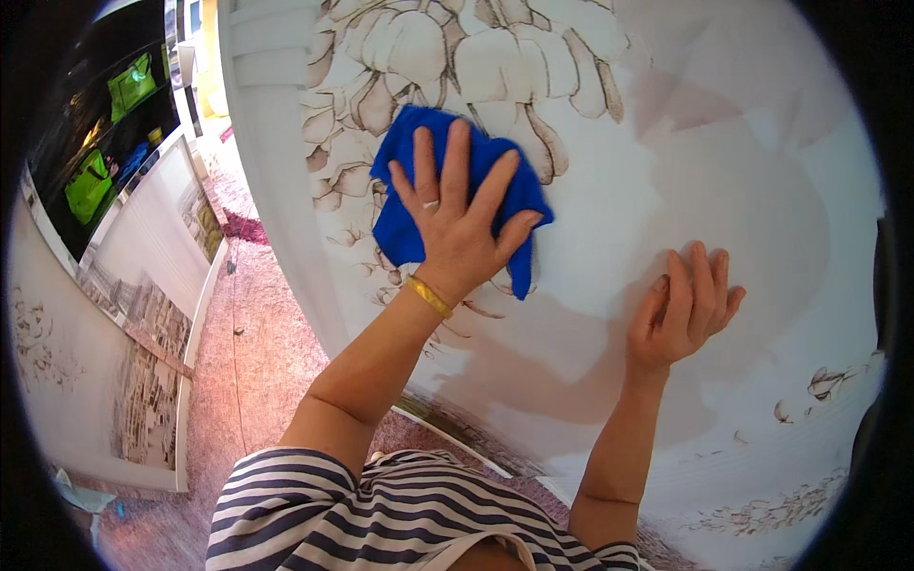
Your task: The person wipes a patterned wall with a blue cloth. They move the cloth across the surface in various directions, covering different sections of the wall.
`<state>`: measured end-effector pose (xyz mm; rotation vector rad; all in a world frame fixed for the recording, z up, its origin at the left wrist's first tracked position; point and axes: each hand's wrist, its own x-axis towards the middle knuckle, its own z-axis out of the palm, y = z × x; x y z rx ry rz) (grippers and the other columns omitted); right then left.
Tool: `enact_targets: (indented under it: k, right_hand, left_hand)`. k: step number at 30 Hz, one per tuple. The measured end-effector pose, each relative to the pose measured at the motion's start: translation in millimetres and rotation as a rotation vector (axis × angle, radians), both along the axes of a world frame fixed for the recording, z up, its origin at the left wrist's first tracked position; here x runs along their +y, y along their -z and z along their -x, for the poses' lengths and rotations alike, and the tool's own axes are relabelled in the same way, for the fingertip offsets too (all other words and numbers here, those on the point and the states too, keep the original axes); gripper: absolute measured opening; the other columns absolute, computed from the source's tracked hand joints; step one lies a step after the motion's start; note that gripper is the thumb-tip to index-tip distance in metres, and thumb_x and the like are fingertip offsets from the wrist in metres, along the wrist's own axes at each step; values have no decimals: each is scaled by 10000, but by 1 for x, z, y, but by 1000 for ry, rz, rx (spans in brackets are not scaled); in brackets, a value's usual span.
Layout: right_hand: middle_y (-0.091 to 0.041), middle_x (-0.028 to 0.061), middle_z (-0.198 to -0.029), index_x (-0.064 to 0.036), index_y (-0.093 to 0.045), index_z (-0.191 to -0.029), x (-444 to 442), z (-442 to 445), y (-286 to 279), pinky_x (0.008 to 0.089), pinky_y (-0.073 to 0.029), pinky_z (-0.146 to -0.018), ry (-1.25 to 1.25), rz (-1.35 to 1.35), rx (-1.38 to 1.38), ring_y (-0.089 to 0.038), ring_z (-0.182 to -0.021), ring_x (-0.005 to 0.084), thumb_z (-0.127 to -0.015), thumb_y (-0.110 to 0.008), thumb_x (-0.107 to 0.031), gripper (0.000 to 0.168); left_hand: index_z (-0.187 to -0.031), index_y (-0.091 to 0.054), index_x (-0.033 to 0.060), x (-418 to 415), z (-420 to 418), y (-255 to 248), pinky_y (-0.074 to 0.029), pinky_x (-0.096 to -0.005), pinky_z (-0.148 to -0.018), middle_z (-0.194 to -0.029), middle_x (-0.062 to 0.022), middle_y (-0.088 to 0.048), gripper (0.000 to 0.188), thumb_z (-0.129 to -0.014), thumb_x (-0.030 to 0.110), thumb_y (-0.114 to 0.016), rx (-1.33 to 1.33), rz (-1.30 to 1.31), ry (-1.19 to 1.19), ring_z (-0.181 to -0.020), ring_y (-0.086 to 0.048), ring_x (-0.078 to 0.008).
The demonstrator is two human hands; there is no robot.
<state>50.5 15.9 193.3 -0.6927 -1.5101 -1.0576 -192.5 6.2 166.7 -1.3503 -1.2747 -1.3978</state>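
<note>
My left hand (460, 207) lies flat with spread fingers on a blue cloth (400, 228), pressing it against a white wall surface (593, 235). Brown-outlined flowers and petals (400, 50) are printed on that surface, and the cloth covers part of them. A ring and a yellow bracelet are on the left hand and wrist. Farther right, my right hand (685, 307) is held up near a plain part of the same surface, fingers loosely curled and nothing in it. Whether its fingertips touch the surface I cannot tell.
Pinkish carpet (235, 371) runs along the left, with a thin dark cable (239, 400) on it. Beyond it stand a white panel with printed buildings (150, 400) and a glossy black surface showing two green bags (89, 185). A white baseboard (457, 439) edges the wall below.
</note>
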Motion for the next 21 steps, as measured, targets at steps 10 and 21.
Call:
enact_targets:
  k: [10, 21]
  right_hand:
    - [-626, 30, -1219, -122, -698, -1015, 1, 3, -1, 475, -146, -1216, -18, -16, 0, -478, -1299, 248, -820, -607, -33, 233]
    - [-633, 46, -1221, -117, -702, -1025, 1, -1, -1, 473, -154, -1203, -11, -9, -18, -488, -1290, 254, -789, -608, -3, 279]
  left_hand:
    - [-1206, -637, 303, 1, -56, 130, -62, -740, -1055, -1469, -179, -414, 457, -834, 569, -618, 162, 73, 131, -1393, -251, -469]
    - [-1223, -651, 192, 2, -56, 11, -10, -657, -1101, -1521, -223, -322, 507, -836, 519, -649, 62, 25, 70, -1430, -170, -462]
